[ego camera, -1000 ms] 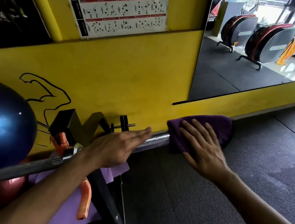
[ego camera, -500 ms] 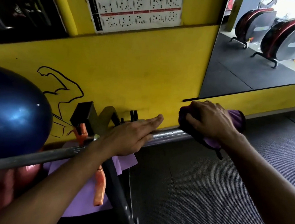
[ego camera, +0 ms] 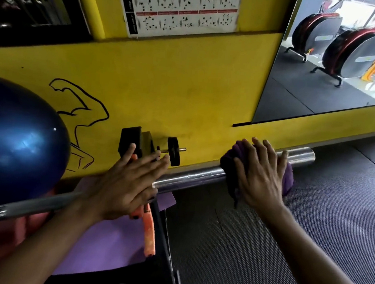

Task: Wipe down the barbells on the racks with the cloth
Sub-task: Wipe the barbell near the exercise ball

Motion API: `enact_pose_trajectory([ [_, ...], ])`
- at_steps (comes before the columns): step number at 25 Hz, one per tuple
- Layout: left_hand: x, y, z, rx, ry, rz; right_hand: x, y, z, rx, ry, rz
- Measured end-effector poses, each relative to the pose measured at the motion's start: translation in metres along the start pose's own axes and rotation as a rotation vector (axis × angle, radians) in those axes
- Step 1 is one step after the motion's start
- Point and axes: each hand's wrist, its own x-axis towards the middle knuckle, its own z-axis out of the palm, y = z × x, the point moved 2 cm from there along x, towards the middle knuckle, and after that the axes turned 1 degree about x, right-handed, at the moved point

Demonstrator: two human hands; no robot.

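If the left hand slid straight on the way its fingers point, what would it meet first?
Probably the small black weight plate on its pin by the yellow wall, just past the left hand's fingertips; depth is unclear, so it might pass in front.

Daylight enters from windows reflected in the mirror (ego camera: pixel 324 70) up and to the right of the right hand (ego camera: pixel 261 173), where the far floor is washed out to white; the yellow wall (ego camera: pixel 187 85) beyond both hands is evenly lit; glare streaks the chrome barbell (ego camera: pixel 192 176) between the hands and dots the blue ball (ego camera: pixel 16 140) beside the left hand (ego camera: pixel 128 182); straight lines bow towards the frame edges; the fingers look slightly soft.
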Motion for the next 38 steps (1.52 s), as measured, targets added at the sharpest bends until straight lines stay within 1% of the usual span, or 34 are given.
enact_pose_trajectory([
  [3, -0.001, -0.003, 0.003, -0.026, 0.003, -0.019, 0.001, 0.012, -0.003, -0.024, -0.022, -0.102],
  [5, -0.002, -0.003, 0.004, -0.025, 0.003, -0.022, 0.021, 0.01, -0.012, -0.052, -0.071, -0.048],
  [7, -0.002, -0.004, 0.004, -0.013, 0.005, -0.013, 0.043, -0.005, -0.013, -0.076, -0.164, 0.026],
  [8, -0.003, -0.003, 0.005, -0.009, 0.006, -0.009, 0.046, -0.018, -0.009, -0.102, -0.192, 0.007],
  [9, -0.003, -0.003, 0.005, -0.01, 0.011, -0.005, 0.04, -0.032, -0.004, -0.112, -0.19, -0.059],
  [11, -0.003, -0.004, 0.005, -0.024, 0.026, 0.007, 0.009, -0.049, 0.004, -0.031, -0.128, -0.237],
  [13, -0.003, -0.005, 0.005, -0.025, 0.037, 0.019, -0.026, -0.034, 0.012, 0.036, -0.048, -0.376],
  [14, -0.003, -0.005, 0.004, -0.02, 0.047, 0.021, -0.033, -0.019, 0.011, 0.036, -0.021, -0.405],
  [15, -0.003, -0.004, 0.005, -0.017, 0.054, 0.022, -0.032, -0.001, 0.007, 0.04, 0.011, -0.396],
  [17, -0.003, -0.004, 0.005, -0.021, 0.055, 0.022, -0.011, 0.022, -0.007, 0.063, 0.027, -0.273],
  [18, -0.003, -0.004, 0.006, -0.02, 0.051, 0.017, 0.008, 0.022, -0.016, 0.067, -0.002, -0.174],
  [19, -0.003, -0.005, 0.006, -0.015, 0.046, 0.01, 0.028, 0.017, -0.021, 0.063, -0.067, -0.076],
  [20, -0.003, -0.005, 0.006, -0.009, 0.04, 0.006, 0.045, 0.005, -0.022, 0.031, -0.174, -0.02],
  [21, -0.002, -0.005, 0.006, -0.008, 0.038, 0.005, 0.056, -0.008, -0.02, -0.01, -0.272, -0.036],
  [22, -0.003, -0.004, 0.006, -0.013, 0.039, 0.005, 0.056, -0.022, -0.018, -0.035, -0.32, -0.071],
  [23, -0.003, -0.003, 0.006, -0.022, 0.046, 0.004, 0.047, -0.033, -0.012, -0.031, -0.307, -0.14],
  [25, -0.002, -0.004, 0.007, -0.04, 0.075, 0.001, 0.007, -0.04, 0.0, 0.063, -0.195, -0.29],
  [27, -0.002, -0.005, 0.008, -0.039, 0.083, 0.0, -0.034, -0.018, 0.006, 0.114, -0.08, -0.426],
  [28, -0.002, -0.004, 0.008, -0.034, 0.087, -0.007, -0.037, -0.001, 0.003, 0.111, -0.034, -0.439],
  [29, -0.002, -0.004, 0.008, -0.03, 0.087, -0.012, -0.03, 0.013, -0.001, 0.125, 0.004, -0.4],
  [30, -0.002, -0.004, 0.008, -0.025, 0.08, -0.012, -0.016, 0.018, -0.007, 0.15, 0.016, -0.314],
  [31, -0.002, -0.005, 0.009, -0.021, 0.069, -0.012, 0.003, 0.015, -0.012, 0.161, 0.016, -0.188],
  [32, -0.002, -0.005, 0.009, -0.011, 0.059, -0.014, 0.024, 0.006, -0.016, 0.133, -0.023, -0.049],
  [33, -0.002, -0.005, 0.008, 0.002, 0.053, -0.017, 0.043, -0.008, -0.015, 0.073, -0.106, 0.027],
  [34, 0.0, -0.004, 0.008, 0.007, 0.054, -0.015, 0.054, -0.023, -0.01, 0.006, -0.201, 0.028],
  [35, 0.001, -0.004, 0.007, -0.002, 0.059, -0.009, 0.056, -0.038, -0.004, -0.026, -0.253, -0.004],
  [36, -0.001, -0.005, 0.005, -0.019, 0.066, -0.004, 0.049, -0.053, 0.001, -0.007, -0.251, -0.073],
  [38, -0.014, -0.01, 0.006, -0.043, 0.086, 0.005, 0.018, -0.072, 0.003, 0.107, -0.139, -0.25],
])
